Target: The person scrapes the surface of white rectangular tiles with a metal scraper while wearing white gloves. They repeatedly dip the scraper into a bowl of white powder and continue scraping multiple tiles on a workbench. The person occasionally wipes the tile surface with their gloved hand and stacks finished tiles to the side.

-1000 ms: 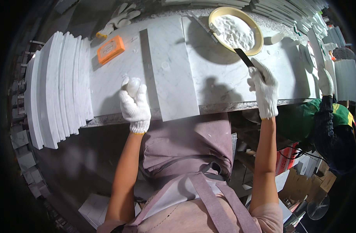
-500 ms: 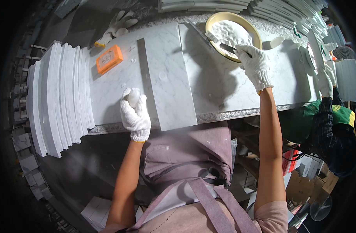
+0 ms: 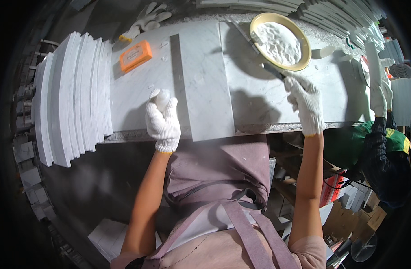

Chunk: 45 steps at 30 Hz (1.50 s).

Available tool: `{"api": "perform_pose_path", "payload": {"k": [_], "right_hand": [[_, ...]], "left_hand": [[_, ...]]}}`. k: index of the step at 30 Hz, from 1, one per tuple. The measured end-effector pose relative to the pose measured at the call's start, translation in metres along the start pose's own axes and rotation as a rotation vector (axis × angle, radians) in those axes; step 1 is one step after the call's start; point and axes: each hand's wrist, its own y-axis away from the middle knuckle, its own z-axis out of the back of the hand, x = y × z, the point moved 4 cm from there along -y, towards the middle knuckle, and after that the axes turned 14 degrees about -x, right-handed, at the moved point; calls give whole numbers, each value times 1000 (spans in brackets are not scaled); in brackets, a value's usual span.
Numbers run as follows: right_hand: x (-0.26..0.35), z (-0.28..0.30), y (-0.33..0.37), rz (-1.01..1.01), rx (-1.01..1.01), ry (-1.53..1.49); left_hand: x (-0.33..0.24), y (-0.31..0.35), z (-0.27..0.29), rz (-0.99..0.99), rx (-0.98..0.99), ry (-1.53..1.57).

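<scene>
My left hand (image 3: 163, 125), in a white knit glove, is closed round a small, rounded, whitish translucent piece whose kind I cannot make out. It hovers by the near edge of the marble slab table. In my gloved right hand (image 3: 307, 103) is a putty knife (image 3: 273, 71), its blade pointing left with a white dab at the tip. Just beyond the knife stands a yellow bowl (image 3: 307, 48) of white paste or powder (image 3: 279, 42). Between my hands lies a long grey-white marble strip (image 3: 207, 85), its near end jutting past the table edge.
At the left stands a stack of white slabs (image 3: 73, 98). An orange box (image 3: 136, 56) and a loose glove (image 3: 150, 19) lie beyond my left hand. A metal bar (image 3: 243, 36) and a translucent cup (image 3: 325, 51) flank the bowl. A co-worker's gloved hands (image 3: 381, 96) are at right.
My right hand has drawn the putty knife out of the bowl and back toward me. My left hand keeps hold of the whitish piece. The whole view has shifted slightly.
</scene>
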Motion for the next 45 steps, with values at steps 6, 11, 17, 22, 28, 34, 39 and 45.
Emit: {"api": "perform_pose_path", "payload": {"k": [6, 11, 17, 22, 28, 34, 39, 45], "right_hand": [[-39, -34, 85, -226, 84, -158], [-48, -63, 109, -151, 59, -138], [-45, -79, 111, 272, -53, 82], [-34, -84, 120, 793, -167, 340], [-58, -60, 121, -140, -11, -425], [-74, -61, 153, -677, 395, -919], [-63, -60, 146, -335, 407, -698], [-33, -55, 126, -55, 396, -123]], "left_hand": [[-2, 2, 0, -28, -64, 88], [-5, 0, 0, -10, -70, 103], [-13, -2, 4, -25, -73, 56], [-13, -3, 4, -21, -64, 60], [-10, -2, 3, -66, -89, 120], [-8, -1, 2, -26, -42, 116], [-8, 0, 2, -39, -47, 68], [-6, -1, 0, -38, -34, 56]]}}
